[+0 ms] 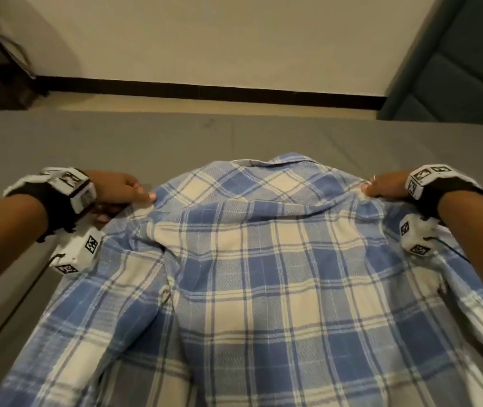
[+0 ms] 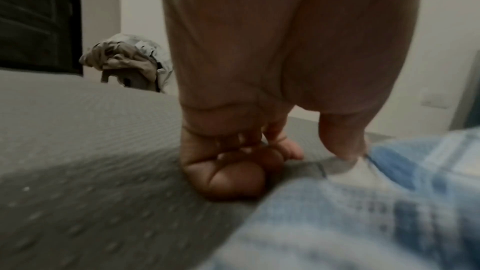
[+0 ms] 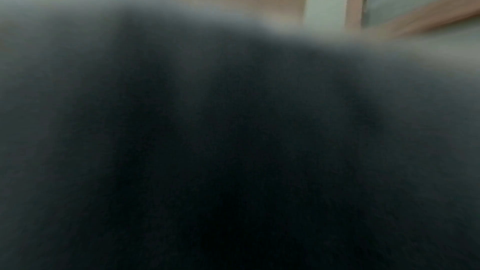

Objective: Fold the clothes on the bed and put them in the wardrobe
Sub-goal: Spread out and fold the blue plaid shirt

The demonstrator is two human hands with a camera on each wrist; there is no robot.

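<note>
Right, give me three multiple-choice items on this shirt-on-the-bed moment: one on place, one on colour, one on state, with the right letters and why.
1. Where do the hands hold the shirt?
A. at the shoulders
B. at the hem
C. at the cuffs

2. What colours is the shirt?
A. red and black
B. blue and cream
C. plain green

3. How does the shirt lie?
A. folded into a square
B. rolled up
C. spread out, back up

Answers:
A, the left hand and right hand pinch the plaid shirt at either side of its collar.
B, its checks show blue and cream.
C, it lies open across the grey bed, still unfolded.
</note>
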